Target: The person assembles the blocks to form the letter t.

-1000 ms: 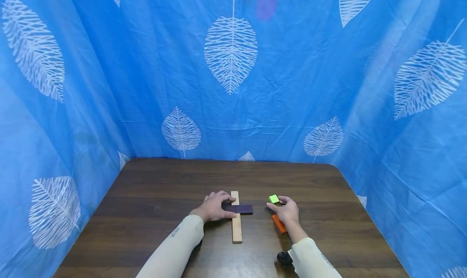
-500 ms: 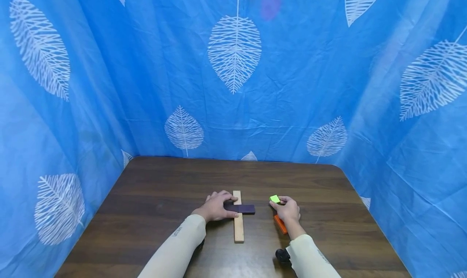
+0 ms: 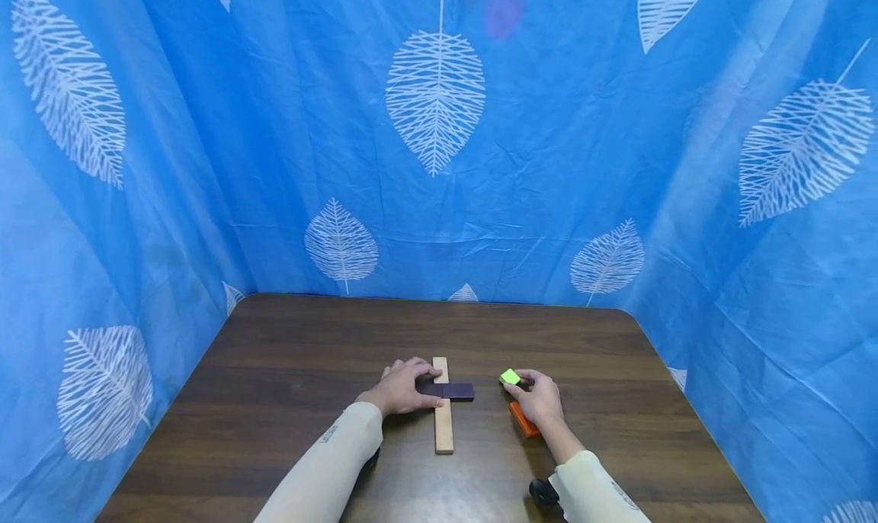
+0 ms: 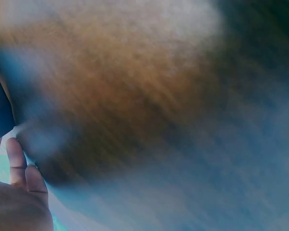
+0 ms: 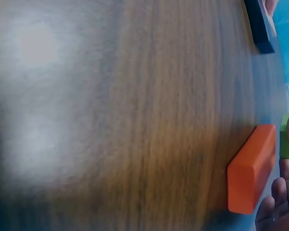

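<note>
In the head view, my left hand (image 3: 401, 388) spans a dark purple block (image 3: 457, 391), thumb and forefinger spread on either side. Their tips rest on a long pale wooden strip (image 3: 443, 430), which the purple block crosses. A line runs across the purple piece, and I cannot tell whether it is two blocks end to end. My right hand (image 3: 540, 397) pinches a small lime-green block (image 3: 510, 377) between thumb and fingers. An orange block (image 3: 524, 419) lies on the table beside that hand; the right wrist view shows this orange block (image 5: 250, 169) close to the fingers.
Everything lies on a brown wood-grain table (image 3: 329, 325). Behind and at both sides hangs a blue curtain (image 3: 439, 226) with white leaf prints. A black object (image 3: 543, 492) sits by the right wrist.
The green block has shifted slightly left and turned in my right hand. My left hand, the strip, the purple piece and the orange block have barely changed place; the head view sways a little.
</note>
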`<state>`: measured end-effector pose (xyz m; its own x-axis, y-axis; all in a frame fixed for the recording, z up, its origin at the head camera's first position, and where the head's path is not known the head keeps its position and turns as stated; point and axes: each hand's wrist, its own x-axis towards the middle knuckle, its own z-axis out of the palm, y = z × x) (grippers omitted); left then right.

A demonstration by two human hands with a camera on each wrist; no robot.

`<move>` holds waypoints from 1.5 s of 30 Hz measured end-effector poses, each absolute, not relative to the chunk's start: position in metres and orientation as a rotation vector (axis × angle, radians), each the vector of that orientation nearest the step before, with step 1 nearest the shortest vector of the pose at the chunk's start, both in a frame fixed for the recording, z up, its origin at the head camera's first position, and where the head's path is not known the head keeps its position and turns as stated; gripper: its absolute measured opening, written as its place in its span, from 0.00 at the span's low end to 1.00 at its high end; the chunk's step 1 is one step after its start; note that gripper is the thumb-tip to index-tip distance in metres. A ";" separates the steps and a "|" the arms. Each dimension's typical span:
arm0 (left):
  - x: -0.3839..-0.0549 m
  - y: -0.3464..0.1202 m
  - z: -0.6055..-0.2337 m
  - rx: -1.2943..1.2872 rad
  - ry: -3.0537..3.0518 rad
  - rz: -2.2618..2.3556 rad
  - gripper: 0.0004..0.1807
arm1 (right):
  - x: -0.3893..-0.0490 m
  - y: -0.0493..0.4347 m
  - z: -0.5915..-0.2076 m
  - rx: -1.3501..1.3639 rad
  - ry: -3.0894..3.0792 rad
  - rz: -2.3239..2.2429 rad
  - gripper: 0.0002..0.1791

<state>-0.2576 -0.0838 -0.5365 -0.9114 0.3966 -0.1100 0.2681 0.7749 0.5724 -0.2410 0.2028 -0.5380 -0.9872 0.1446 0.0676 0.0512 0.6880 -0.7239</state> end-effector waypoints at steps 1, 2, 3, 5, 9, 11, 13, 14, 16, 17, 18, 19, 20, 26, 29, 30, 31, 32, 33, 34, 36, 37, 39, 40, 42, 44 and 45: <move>-0.258 -0.084 -0.537 0.523 2.746 0.831 0.34 | -0.240 0.203 -0.537 -0.130 -2.774 1.180 0.18; -0.258 -0.084 -0.537 0.524 2.747 0.831 0.34 | -0.238 0.202 -0.536 -0.108 -2.773 1.180 0.18; -0.259 -0.084 -0.537 0.525 2.747 0.832 0.34 | -0.236 0.202 -0.535 -0.072 -2.770 1.174 0.18; -0.259 -0.085 -0.536 0.525 2.748 0.830 0.34 | -0.232 0.201 -0.534 -0.003 -2.767 1.176 0.17; -0.259 -0.084 -0.535 0.522 2.745 0.836 0.34 | -0.220 0.196 -0.532 0.149 -2.741 1.191 0.17; -0.258 -0.084 -0.535 0.527 2.747 0.834 0.34 | -0.213 0.192 -0.532 0.198 -2.727 1.192 0.16; -0.258 -0.085 -0.535 0.533 2.747 0.830 0.34 | -0.204 0.188 -0.532 0.237 -2.722 1.181 0.16; -0.258 -0.085 -0.535 0.535 2.747 0.830 0.34 | -0.200 0.186 -0.532 0.242 -2.731 1.176 0.16; -0.257 -0.085 -0.535 0.533 2.749 0.826 0.34 | -0.191 0.182 -0.532 0.285 -2.749 1.148 0.16; -0.257 -0.085 -0.535 0.532 2.749 0.825 0.34 | -0.187 0.180 -0.532 0.297 -2.763 1.138 0.16; -0.257 -0.085 -0.535 0.530 2.749 0.824 0.34 | -0.183 0.178 -0.532 0.312 -2.777 1.133 0.16; -0.257 -0.085 -0.535 0.533 2.749 0.827 0.34 | -0.179 0.176 -0.532 0.327 -2.790 1.132 0.16; -0.257 -0.086 -0.534 0.535 2.750 0.833 0.34 | -0.176 0.174 -0.532 0.346 -2.802 1.132 0.16; -0.256 -0.085 -0.534 0.529 2.747 0.838 0.34 | -0.161 0.167 -0.530 0.477 -2.868 1.179 0.18; -0.256 -0.085 -0.535 0.533 2.749 0.845 0.34 | -0.154 0.165 -0.530 0.552 -2.891 1.189 0.18; -0.256 -0.085 -0.535 0.536 2.750 0.849 0.34 | -0.152 0.164 -0.531 0.579 -2.897 1.188 0.18; -0.257 -0.085 -0.536 0.539 2.752 0.852 0.34 | -0.150 0.163 -0.531 0.608 -2.900 1.188 0.18; -0.257 -0.085 -0.536 0.539 2.753 0.851 0.34 | -0.149 0.162 -0.531 0.634 -2.903 1.191 0.17; -0.257 -0.085 -0.536 0.537 2.754 0.850 0.34 | -0.147 0.160 -0.531 0.657 -2.906 1.196 0.17; -0.257 -0.086 -0.536 0.534 2.755 0.847 0.34 | -0.146 0.159 -0.531 0.677 -2.912 1.201 0.17; -0.257 -0.086 -0.535 0.528 2.755 0.843 0.34 | -0.145 0.157 -0.533 0.708 -2.913 1.203 0.17; -0.257 -0.086 -0.535 0.526 2.756 0.839 0.34 | -0.145 0.156 -0.533 0.720 -2.914 1.205 0.17; -0.256 -0.086 -0.535 0.523 2.757 0.833 0.34 | -0.145 0.154 -0.534 0.734 -2.920 1.203 0.17; -0.256 -0.086 -0.535 0.525 2.758 0.833 0.34 | -0.145 0.153 -0.534 0.738 -2.924 1.201 0.18; -0.256 -0.085 -0.535 0.528 2.760 0.832 0.34 | -0.145 0.151 -0.534 0.746 -2.933 1.202 0.18; -0.256 -0.085 -0.536 0.532 2.762 0.836 0.34 | -0.144 0.149 -0.534 0.741 -2.945 1.205 0.18; -0.256 -0.085 -0.536 0.534 2.762 0.837 0.34 | -0.144 0.148 -0.534 0.737 -2.950 1.207 0.18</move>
<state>-0.2557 -0.0849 -0.5358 -0.9132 0.3973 -0.0905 0.2802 0.7736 0.5684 -0.1445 0.1481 -0.5343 -0.8906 -0.4522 0.0491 -0.3570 0.6279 -0.6916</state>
